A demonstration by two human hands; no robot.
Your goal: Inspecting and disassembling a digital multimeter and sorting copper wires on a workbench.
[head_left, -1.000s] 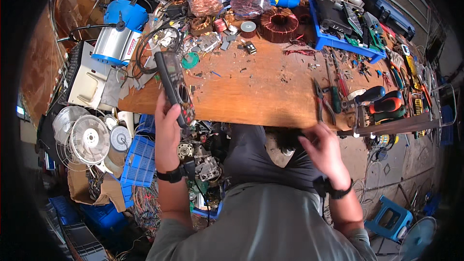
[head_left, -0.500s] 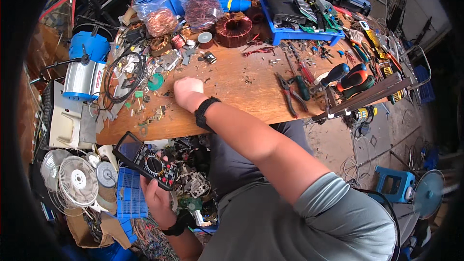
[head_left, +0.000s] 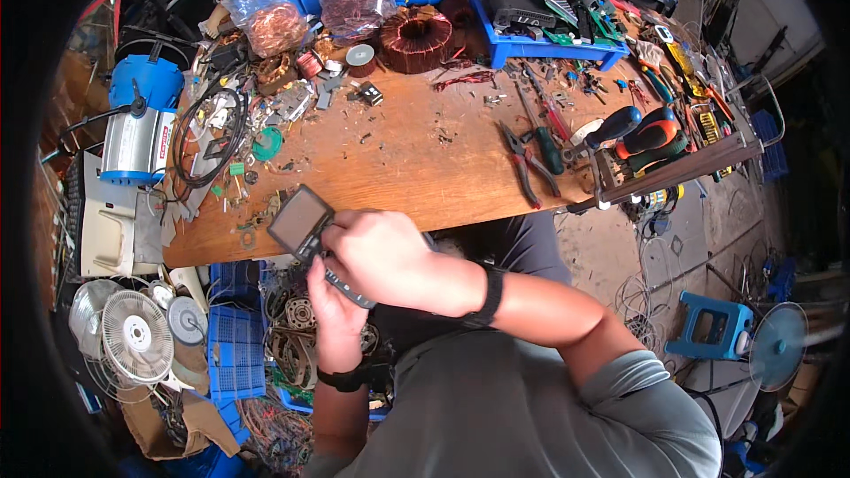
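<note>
A black digital multimeter (head_left: 301, 219) is held at the near edge of the workbench, its grey screen part tilted up toward the left. My left hand (head_left: 335, 319) grips it from below, the thumb along its lower side. Across its front lies my right hand (head_left: 379, 252), fingers curled onto the meter's middle and hiding the dial and most buttons. What exactly those right fingers pinch is hidden. Red-handled pliers (head_left: 529, 164) and a green-handled screwdriver (head_left: 549, 150) lie on the bench, right of both hands.
The wooden bench (head_left: 398, 159) carries small scraps, a copper toroid coil (head_left: 416, 40), bags of wire (head_left: 354, 2) and a blue tray (head_left: 549, 55) of circuit boards. A tool rack (head_left: 682, 168) stands at the right edge. A fan (head_left: 137, 334) and blue crate (head_left: 237, 350) sit lower left.
My right hand has come back from the bench top onto the multimeter. My left hand has lifted the meter up and to the right, turning it. The view has shifted slightly.
</note>
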